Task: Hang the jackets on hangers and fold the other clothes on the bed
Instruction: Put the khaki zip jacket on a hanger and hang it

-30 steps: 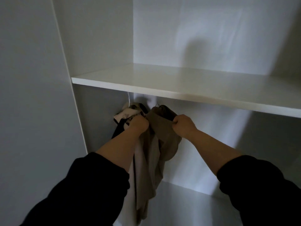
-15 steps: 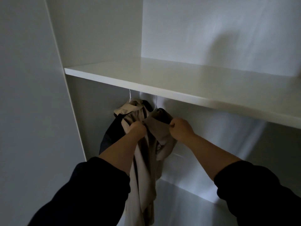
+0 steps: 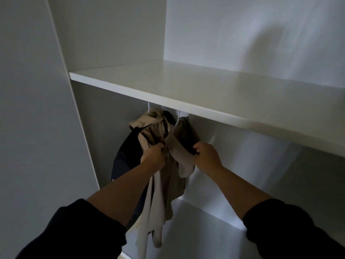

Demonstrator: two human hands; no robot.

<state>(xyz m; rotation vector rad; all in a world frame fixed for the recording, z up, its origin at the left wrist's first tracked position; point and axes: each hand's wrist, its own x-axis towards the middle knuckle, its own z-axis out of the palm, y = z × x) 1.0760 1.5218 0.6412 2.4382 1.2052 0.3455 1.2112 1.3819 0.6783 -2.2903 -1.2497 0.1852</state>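
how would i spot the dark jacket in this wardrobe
Look under the white shelf, at its left end where clothes hang. The dark jacket hangs furthest left, just beyond the left hand. It alone is dark; the beige clothes beside it are pale.

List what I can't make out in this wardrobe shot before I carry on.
Head view only:
1. Rail and hook tops of the hangers: hidden behind the shelf.
2. Dark jacket: mostly covered by the beige jackets and a forearm.
3. Fingertips of the left hand and right hand: buried in gripped beige cloth.
4. Lowest jacket hems: cut off by the bottom edge.
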